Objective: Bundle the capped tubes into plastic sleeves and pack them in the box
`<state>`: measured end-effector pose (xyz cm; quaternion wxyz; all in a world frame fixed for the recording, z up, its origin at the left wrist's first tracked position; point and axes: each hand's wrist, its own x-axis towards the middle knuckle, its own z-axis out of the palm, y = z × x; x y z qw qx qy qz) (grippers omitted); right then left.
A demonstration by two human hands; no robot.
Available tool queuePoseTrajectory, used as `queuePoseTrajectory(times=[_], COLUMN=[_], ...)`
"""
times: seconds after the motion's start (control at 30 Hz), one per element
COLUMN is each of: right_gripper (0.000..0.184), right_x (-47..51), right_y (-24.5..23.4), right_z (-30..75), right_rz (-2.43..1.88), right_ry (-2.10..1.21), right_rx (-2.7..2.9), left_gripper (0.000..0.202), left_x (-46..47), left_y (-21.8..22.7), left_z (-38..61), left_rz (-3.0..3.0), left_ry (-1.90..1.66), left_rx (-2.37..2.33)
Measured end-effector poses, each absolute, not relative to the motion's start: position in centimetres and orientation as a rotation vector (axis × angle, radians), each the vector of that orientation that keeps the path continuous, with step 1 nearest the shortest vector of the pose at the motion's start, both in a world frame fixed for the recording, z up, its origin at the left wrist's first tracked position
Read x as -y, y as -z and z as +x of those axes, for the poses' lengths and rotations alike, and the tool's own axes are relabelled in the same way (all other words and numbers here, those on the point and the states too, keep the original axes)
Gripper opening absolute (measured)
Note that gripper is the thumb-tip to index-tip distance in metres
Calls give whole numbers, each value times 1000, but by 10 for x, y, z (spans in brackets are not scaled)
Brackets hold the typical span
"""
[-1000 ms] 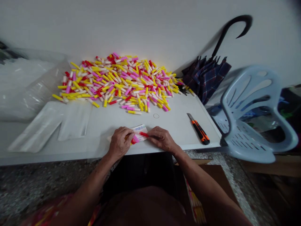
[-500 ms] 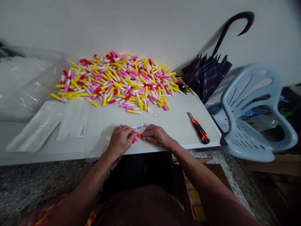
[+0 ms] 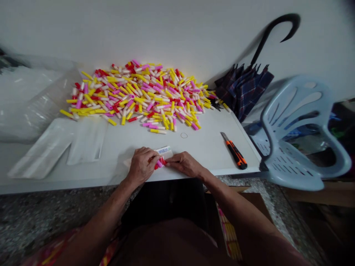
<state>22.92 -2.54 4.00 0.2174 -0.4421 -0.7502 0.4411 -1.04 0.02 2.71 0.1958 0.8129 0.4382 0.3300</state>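
Note:
Close to the table's front edge, a small see-through packet (image 3: 161,162) holds red and pink capped tubes, with a printed card (image 3: 165,150) along its far side. My left hand (image 3: 142,164) grips the packet from the left, fingers curled over it and partly hiding it. From the right, my right hand (image 3: 184,163) pinches the packet's other edge between thumb and fingers. Beyond both hands lies a big heap of small tubes (image 3: 144,94) with yellow, pink, red and whitish parts.
An orange-and-black utility knife (image 3: 234,151), blade showing, lies right. Flat plastic sleeves (image 3: 84,144) and a large plastic bag (image 3: 33,107) occupy the left. A folded umbrella (image 3: 242,90) leans on the wall beside a light-blue chair (image 3: 299,129). Below is an open cardboard box (image 3: 256,210).
The right hand has shifted slightly down toward the table edge. More of the printed card and the packet's red and pink tubes now shows between the hands.

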Motion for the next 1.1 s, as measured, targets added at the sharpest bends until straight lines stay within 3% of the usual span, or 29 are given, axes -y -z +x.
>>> queuePoseTrajectory(times=[0.33, 0.5, 0.6, 0.77, 1.1], right_gripper=[32, 27, 29, 58, 61], right_x=[27, 23, 21, 25, 26], right_y=[-46, -53, -53, -53, -57], right_z=[225, 220, 219, 218, 209], right_rz=[-1242, -1165, -1217, -1279, -1325], right_ry=[-1048, -1331, -1666, -2157, -2219], right_rx=[2227, 2102, 1908, 1447, 1392], left_gripper=[17, 16, 16, 15, 19], left_x=[-6, -4, -4, -3, 0], left_y=[-26, -25, -25, -24, -24], left_z=[-13, -11, -12, -14, -9], left_rz=[2302, 2317, 2299, 2278, 2296], left_ry=[-838, -832, -841, -852, -908], left_rx=[-1216, -1202, -1213, -1215, -1214])
